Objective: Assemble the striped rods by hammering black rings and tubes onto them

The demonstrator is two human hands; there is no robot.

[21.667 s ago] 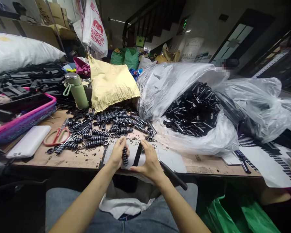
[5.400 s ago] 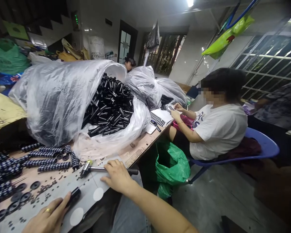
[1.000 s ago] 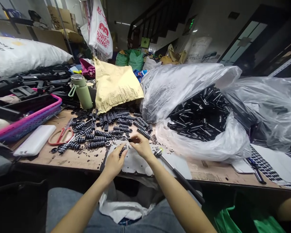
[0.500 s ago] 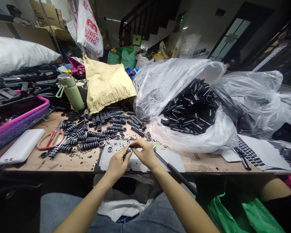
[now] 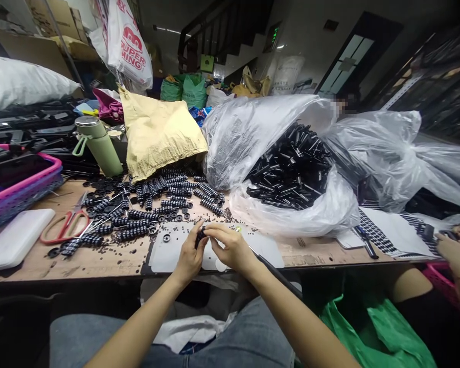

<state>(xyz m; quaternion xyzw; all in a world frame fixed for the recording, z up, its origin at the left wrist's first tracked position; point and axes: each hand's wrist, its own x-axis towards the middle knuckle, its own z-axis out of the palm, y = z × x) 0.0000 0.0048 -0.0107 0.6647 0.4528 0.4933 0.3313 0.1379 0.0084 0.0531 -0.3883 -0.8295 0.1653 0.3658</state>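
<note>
My left hand is closed round a small black roller, held upright between thumb and fingers above a pale mat. Close beside it, my right hand pinches at the roller's upper end with thumb and fingertips. The fingers hide most of the piece. Under my right forearm lies a tool with a metal shaft and a black handle. A single black ring rests on the mat. Further left, many black rollers with white spots are piled among loose black discs and metal rods.
Red-handled scissors and a white case lie at the left, near a pink basket. Behind stand a green flask and a yellow sack. A clear bag spills black tubes. Another person's hands work at the right.
The view has shifted slightly right, so the table things appear further left. My hands stay together on the roller, which is now more upright. The other person's hands have come into view.
</note>
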